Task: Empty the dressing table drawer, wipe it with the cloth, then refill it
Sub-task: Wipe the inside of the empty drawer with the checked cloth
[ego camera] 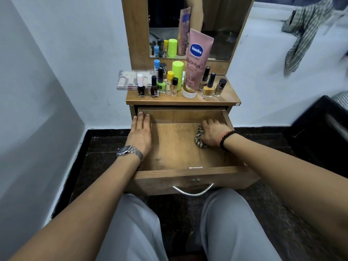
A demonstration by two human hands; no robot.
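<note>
A: Counted one drawer (188, 174), pulled fully out of the dressing table (226, 99), wooden floor bare apart from one bunched checked cloth (200, 137) at right side.

B: Hands?

A: Two. Left hand (140, 131) laid flat, fingers straight, along left drawer wall, holding nothing. Right hand (213, 131) curled round the cloth, pressing it onto drawer floor near right wall. One metal watch (128, 150) on left wrist; one black bead bracelet (227, 139) on right wrist, beside a thin pink band.

B: On the table top?

A: One tall pink tube (195, 63), cap down, marked "Vaseline" and "Gluta-Hya"; smaller print unreadable. One lime-green stick (178, 67). One yellow-capped bottle (170, 77). One blue-capped bottle (156, 65). One small clear vial with black cap (174, 86). One clear makeup palette (130, 81) at left edge, overhanging. Nail polishes: two dark ones (141, 85) front left, one green (161, 81), then three at right, including one mustard (209, 85). Labels on those too small to read.

B: Elsewhere?

A: One mirror (216, 25) behind. One checked garment (305, 31) hung on right wall.
</note>
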